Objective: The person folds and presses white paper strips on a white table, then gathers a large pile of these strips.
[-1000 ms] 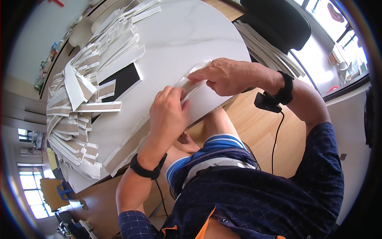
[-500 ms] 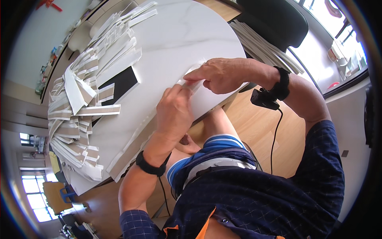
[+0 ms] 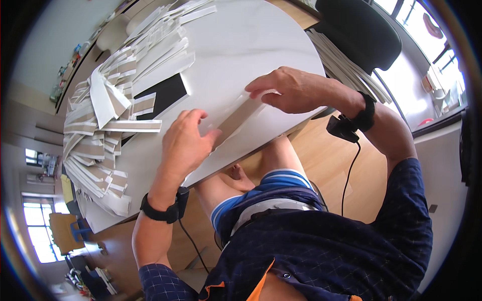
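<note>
On the white table in front of me lies a brown strip with pale edges, running slantwise between my hands. My left hand is over its nearer end, thumb spread from the fingers and close to the strip. Whether the thumb touches it I cannot tell. My right hand hovers at the far end with curved fingers and a gap between thumb and forefinger. Neither hand visibly grips anything.
A heap of brown and white strips covers the table's left side, partly over a black flat panel. More long strips lie beside a dark chair at right. Cables hang from both black wrist bands.
My hands have moved apart, the left one toward the lower left, and their fingers have opened. The long strip that lay along the table's near edge no longer shows there.
</note>
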{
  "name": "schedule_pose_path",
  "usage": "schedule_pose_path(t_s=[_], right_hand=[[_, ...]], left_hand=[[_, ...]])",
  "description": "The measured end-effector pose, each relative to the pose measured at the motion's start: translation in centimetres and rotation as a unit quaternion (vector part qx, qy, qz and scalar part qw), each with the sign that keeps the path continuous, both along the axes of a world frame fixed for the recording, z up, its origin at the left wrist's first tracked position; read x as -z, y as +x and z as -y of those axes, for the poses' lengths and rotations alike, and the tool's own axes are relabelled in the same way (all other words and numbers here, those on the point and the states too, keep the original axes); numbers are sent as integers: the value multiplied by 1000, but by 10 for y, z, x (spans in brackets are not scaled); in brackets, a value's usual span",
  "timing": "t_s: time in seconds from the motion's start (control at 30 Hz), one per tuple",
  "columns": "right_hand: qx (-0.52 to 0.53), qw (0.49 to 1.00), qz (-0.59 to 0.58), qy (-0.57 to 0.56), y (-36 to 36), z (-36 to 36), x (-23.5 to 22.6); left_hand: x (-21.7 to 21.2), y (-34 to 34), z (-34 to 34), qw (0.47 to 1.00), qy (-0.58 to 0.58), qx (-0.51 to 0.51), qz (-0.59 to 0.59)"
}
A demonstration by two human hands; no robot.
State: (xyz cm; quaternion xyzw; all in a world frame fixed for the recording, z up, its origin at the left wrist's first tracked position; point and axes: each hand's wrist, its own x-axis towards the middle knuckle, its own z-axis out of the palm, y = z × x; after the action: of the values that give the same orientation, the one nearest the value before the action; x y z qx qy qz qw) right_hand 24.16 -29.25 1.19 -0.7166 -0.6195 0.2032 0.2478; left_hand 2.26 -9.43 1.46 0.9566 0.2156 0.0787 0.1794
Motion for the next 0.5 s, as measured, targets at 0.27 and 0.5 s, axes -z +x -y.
schedule_pose_path(t_s=[0.27,0.5], right_hand=[[102,979,129,123,24,-11,14],[17,995,87,-35,46,-9,4]], left_hand=[[11,-15,-11,999,-35,11,-35],[10,-18,-2,999,-22,40,-13]])
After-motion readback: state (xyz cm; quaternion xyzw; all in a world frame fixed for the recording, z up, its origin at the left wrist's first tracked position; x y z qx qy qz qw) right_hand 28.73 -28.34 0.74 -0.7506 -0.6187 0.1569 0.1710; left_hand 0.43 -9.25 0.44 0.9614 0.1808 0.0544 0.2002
